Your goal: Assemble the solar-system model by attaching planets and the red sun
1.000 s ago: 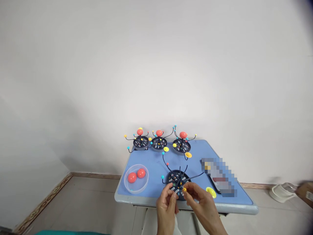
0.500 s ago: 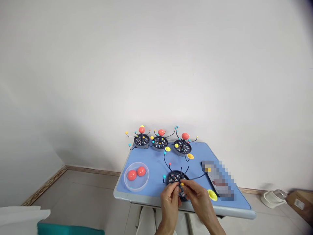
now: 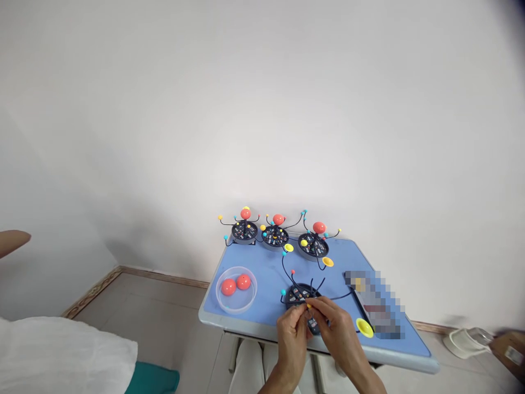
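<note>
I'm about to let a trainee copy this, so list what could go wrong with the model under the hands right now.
1. Both hands, left hand and right hand, crowd the dark base; its thin wire arms could bend or snag.
2. The base sits near the blue table front edge and might get pushed off.
3. The small yellow ball at the fingertips could slip and roll away.

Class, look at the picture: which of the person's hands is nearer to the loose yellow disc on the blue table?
The right hand. It is just left of the yellow disc, while the left hand is farther left, beyond the right hand, at the dark round base.
</note>
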A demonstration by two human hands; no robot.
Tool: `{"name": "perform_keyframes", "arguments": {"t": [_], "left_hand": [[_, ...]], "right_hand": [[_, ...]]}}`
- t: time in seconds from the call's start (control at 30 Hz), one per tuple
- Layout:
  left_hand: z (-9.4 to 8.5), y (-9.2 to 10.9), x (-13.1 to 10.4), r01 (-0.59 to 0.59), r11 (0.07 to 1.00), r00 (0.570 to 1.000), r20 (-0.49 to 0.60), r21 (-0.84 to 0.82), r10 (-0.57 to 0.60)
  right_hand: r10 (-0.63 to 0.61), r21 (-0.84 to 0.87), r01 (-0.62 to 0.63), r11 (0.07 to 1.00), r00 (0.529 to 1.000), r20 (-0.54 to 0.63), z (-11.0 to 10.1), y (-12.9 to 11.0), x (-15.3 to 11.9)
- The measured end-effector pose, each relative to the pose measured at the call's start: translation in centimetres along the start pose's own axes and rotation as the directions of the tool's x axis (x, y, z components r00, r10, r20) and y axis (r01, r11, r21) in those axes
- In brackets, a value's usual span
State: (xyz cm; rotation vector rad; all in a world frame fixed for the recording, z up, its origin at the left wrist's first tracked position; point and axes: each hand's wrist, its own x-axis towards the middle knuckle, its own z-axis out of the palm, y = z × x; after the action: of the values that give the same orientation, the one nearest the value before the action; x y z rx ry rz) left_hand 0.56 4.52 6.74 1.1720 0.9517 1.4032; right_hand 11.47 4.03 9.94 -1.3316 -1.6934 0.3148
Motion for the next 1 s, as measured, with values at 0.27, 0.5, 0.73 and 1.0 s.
{"name": "perform_keyframes", "arguments": {"t": [0.27,0.5,0.73,1.0], "left_hand": [[0.1,-0.5,0.4,-0.058,0.998,0.998,0.010,-0.022,0.058],[0.4,-1.3,0.9,-0.084,0.995,0.996,-0.010,-0.056,0.084],[0.6,-2.1,1.5,-0.105,0.991,0.994,-0.031,-0.081,0.103],[0.5,-1.5,1.5,-0.106,0.993,0.992,-0.078,-0.041,0.103]], "right_hand": [[-0.169,-0.249,0.214,0.944,0.967,0.191,-1.3,-0.6,0.6],[-0.229,-0.434,0.448,0.782,0.853,0.469,-2.1,-1.6,2.1],[-0.434,-0.532,0.637,0.557,0.770,0.468,-1.3,-0.3,2.4],[-0.300,-0.675,0.622,0.397,0.783,0.545,0.0,-1.5,2.6]]}}
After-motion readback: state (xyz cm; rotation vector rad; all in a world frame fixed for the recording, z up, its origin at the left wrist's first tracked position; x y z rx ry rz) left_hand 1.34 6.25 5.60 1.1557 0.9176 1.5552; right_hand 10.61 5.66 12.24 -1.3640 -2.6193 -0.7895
